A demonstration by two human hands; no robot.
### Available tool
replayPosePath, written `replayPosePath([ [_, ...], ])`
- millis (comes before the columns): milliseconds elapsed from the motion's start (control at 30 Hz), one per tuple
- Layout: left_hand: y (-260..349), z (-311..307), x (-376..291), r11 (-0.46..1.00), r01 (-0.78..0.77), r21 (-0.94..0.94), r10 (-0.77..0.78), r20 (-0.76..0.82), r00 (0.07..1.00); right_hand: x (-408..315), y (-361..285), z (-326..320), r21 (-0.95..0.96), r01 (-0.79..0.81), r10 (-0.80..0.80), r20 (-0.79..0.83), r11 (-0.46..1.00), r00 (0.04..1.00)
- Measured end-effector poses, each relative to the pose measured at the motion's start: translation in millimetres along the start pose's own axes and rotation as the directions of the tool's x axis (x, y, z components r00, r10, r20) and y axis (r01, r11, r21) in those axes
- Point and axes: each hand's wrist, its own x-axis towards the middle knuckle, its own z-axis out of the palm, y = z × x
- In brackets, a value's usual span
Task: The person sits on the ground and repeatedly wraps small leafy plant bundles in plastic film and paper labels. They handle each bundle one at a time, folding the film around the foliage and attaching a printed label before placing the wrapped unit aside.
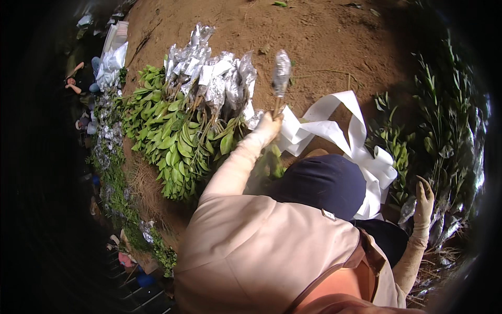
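My left hand point(268, 127), at the end of a stretched-out arm in a pale sleeve, grips the stem of a sapling point(281, 72). Its wrapped end, bound in clear shiny plastic, points away from me; its leaves hang blurred below my hand. Just left lies a pile of leafy saplings point(172, 137), with plastic-wrapped ends and white tags at the top. A long white strip point(333, 129) loops loosely beside my bent knee, partly coiled into a roll. Raised at the right, my right hand point(424, 198) holds nothing and its fingers are apart, near more wrapped plants point(439, 137).
Bare brown soil point(313, 31) spreads beyond the plants. Along the left runs a row of plants point(110, 157) with silvery wrappings, and a white bundle point(112, 66) at its far end. Dry roots or straw point(147, 182) lie near the pile. A person point(72, 80) is at the far left.
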Motion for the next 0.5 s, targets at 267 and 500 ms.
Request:
replayPosePath([
  [267,133.7,-187.9,-179.1,0.764,0.113,0.635,0.320,-0.526,0.788,33.4,31.1,-13.2,0.061,-0.091,0.092,-0.015,0.994,0.996],
  [500,57.4,-130.4,-56.9,-0.324,0.280,0.904,0.713,0.039,0.700,-13.7,-0.6,-21.7,0.090,0.249,-0.236,-0.133,0.964,0.963],
])
